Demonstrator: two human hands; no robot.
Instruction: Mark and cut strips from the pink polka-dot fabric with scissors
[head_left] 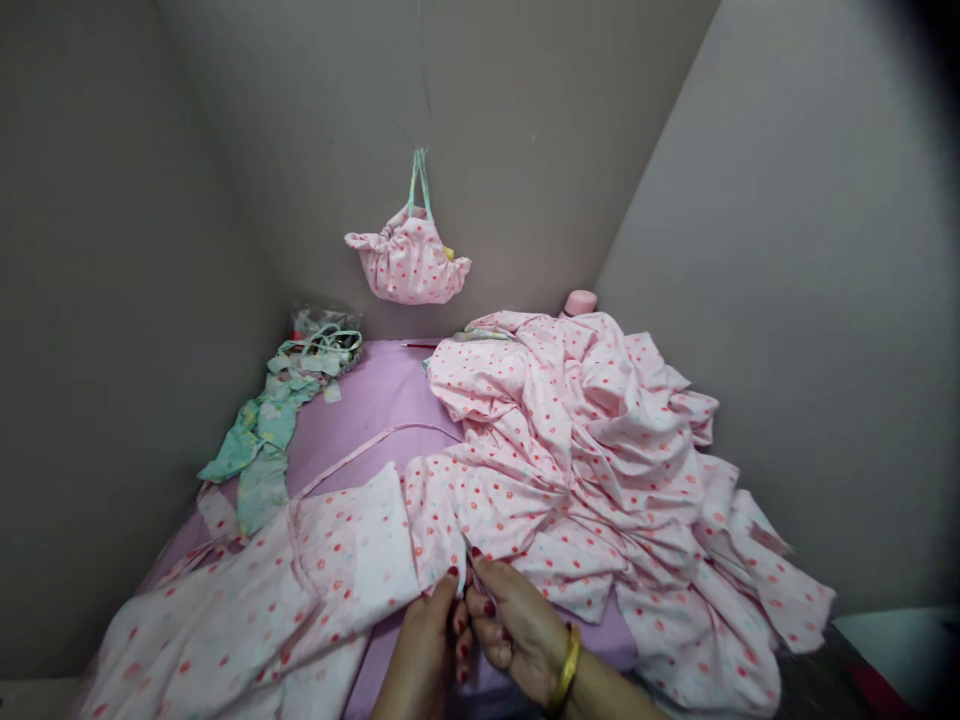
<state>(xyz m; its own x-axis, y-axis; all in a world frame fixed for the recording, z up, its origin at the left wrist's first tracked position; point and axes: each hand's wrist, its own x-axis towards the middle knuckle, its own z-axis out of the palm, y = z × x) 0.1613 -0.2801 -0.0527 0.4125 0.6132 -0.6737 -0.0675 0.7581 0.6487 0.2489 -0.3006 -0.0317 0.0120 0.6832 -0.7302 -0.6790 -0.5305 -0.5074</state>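
Both hands meet at the bottom centre over pink cloth with red dots point(577, 450). My left hand point(424, 640) pinches the cloth's edge point(442, 560) between closed fingers. My right hand point(517, 625), with a gold bangle on the wrist, is closed round a thin metal tool point(469, 550) whose tip pokes up against that edge; I cannot tell whether it is scissors or a needle. The cloth lies in a crumpled heap to the right and spreads flat to the left point(240, 610).
A purple surface point(375, 400) lies under the cloth in a corner of grey walls. A small pink dotted bag point(409, 260) hangs on the back wall. Green floral fabric strips point(262, 430) and a clear bag point(326, 325) sit at the back left. A pink object point(579, 301) stands behind the heap.
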